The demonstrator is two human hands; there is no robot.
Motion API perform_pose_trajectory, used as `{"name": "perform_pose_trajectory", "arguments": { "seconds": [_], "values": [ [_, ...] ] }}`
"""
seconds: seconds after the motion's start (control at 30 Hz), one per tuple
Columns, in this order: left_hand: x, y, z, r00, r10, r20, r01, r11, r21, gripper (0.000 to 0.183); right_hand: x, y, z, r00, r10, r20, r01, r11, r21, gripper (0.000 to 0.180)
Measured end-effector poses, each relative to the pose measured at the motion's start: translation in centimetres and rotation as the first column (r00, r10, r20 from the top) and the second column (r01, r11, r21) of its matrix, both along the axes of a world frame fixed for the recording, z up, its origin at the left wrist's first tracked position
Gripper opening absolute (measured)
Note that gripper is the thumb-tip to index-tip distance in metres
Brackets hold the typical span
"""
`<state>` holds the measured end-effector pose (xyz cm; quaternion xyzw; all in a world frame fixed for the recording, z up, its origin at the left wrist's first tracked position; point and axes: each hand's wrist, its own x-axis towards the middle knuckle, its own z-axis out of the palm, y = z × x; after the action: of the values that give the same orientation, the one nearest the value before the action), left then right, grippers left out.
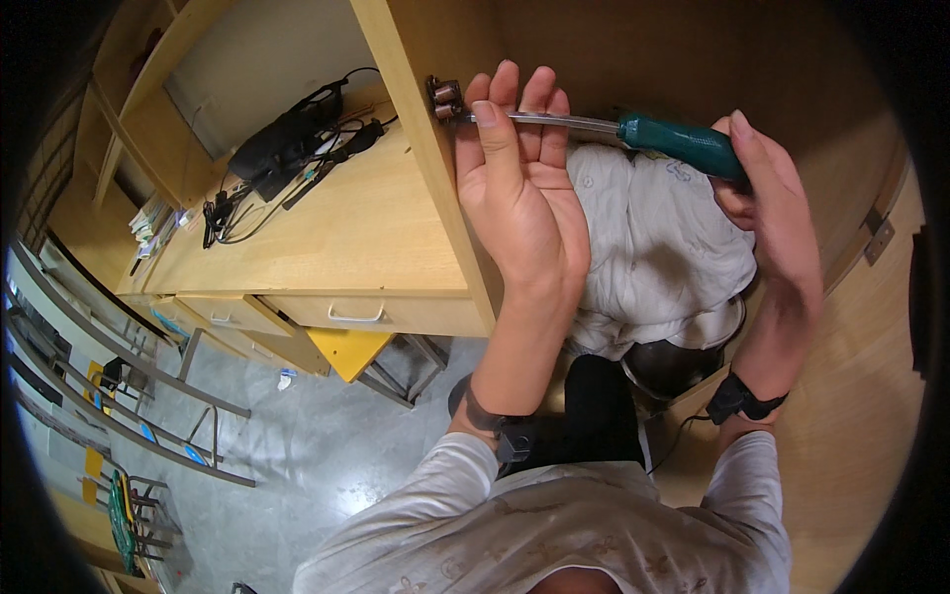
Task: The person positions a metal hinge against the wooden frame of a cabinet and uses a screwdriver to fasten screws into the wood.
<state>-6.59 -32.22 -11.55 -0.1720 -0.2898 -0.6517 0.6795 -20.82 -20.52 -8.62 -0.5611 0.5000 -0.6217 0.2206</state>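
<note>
A screwdriver (568, 120) with a dark green handle lies almost level across the mouth of a wooden cabinet. My right hand (768, 167) grips the butt of its handle. Palm up, my left hand (523, 185) supports the metal shaft near the tip, thumb over it and the other fingers spread behind. The tip reaches the base of a small double roller catch (445, 100) with two copper-coloured rollers, set on the cabinet's side panel (423, 148). My left thumb and fingers partly hide the tip, so a screw there cannot be made out.
White bedding or clothing (653, 237) fills the cabinet bottom, beside a dark round object (668, 364). A hinged door (861, 356) stands at right. Left are a desk (371, 230) with a black bag (286, 145) and cables, a drawer (364, 312) and a yellow stool (349, 349).
</note>
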Motion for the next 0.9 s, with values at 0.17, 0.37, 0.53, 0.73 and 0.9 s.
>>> {"name": "perform_pose_trajectory", "arguments": {
  "seconds": [0.17,0.37,0.53,0.73,0.9],
  "values": [
    [0.1,-0.2,-0.1,0.999,0.032,0.008,-0.032,0.999,0.009,0.031,1.1,-0.4,-0.1,0.976,-0.116,-0.186,0.099,0.99,-0.101,0.029],
    [0.4,-0.2,-0.2,0.999,-0.034,0.01,0.034,0.998,-0.044,0.029,-0.5,0.4,0.4,0.988,0.081,-0.13,-0.081,0.997,0.004,0.032],
    [0.2,-0.1,-0.2,0.999,-0.032,0.007,0.033,0.998,-0.061,0.029,0.2,0.1,0.8,0.998,-0.039,-0.057,0.039,0.999,0.005,0.032],
    [0.4,-0.2,-0.3,0.999,-0.037,0.023,0.038,0.998,-0.044,0.03,1.2,0.7,0.9,0.975,-0.075,-0.208,0.047,0.99,-0.135,0.035],
    [0.3,-0.2,-0.4,0.998,-0.051,0.033,0.053,0.996,-0.078,0.031,0.3,-0.4,0.7,0.989,-0.149,0.003,0.149,0.989,-0.017,0.032]
  ]
}}
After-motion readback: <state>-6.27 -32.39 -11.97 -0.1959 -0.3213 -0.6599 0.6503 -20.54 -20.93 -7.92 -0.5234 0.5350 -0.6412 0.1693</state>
